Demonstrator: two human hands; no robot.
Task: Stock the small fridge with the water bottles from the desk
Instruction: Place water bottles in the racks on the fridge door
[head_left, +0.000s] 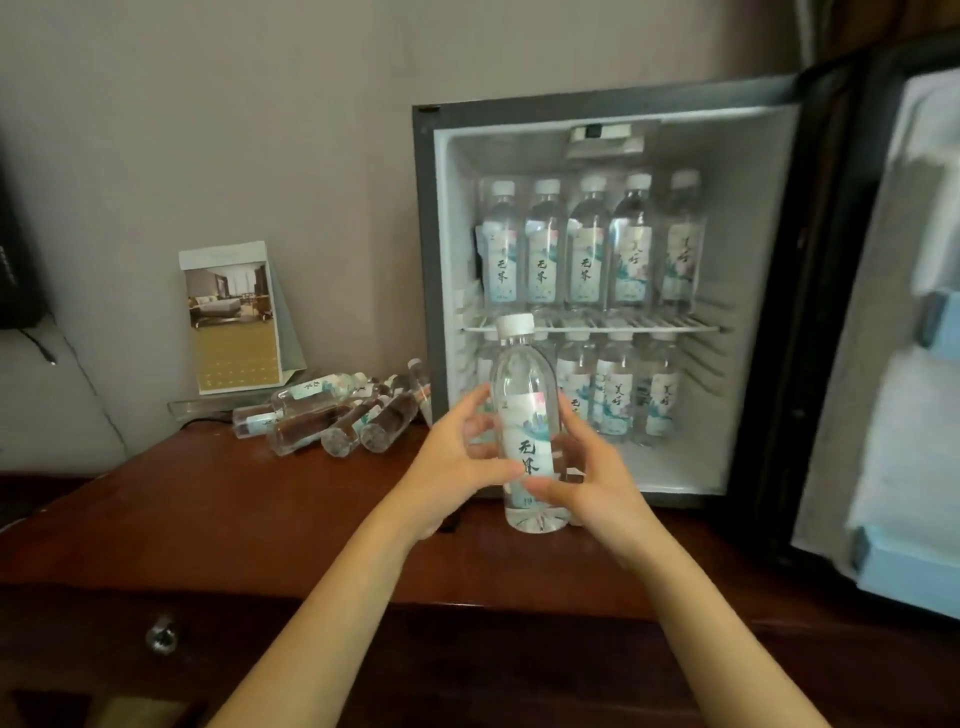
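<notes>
I hold one clear water bottle (525, 410) with a white cap upright in front of the open small fridge (613, 301). My left hand (457, 462) grips its left side and my right hand (587, 483) grips its lower right, thumb across the label. Inside the fridge, a row of bottles (587, 249) stands on the wire shelf (675, 328), and more bottles (618, 395) stand on the floor below. Several bottles (332, 410) lie on their sides on the wooden desk (234, 509), left of the fridge.
The fridge door (893, 332) hangs open at the right, with light blue door shelves. A standing brochure card (234, 317) leans against the wall behind the lying bottles. A dark device with a cable (18, 270) sits at the far left. A drawer knob (162, 635) shows below the desk edge.
</notes>
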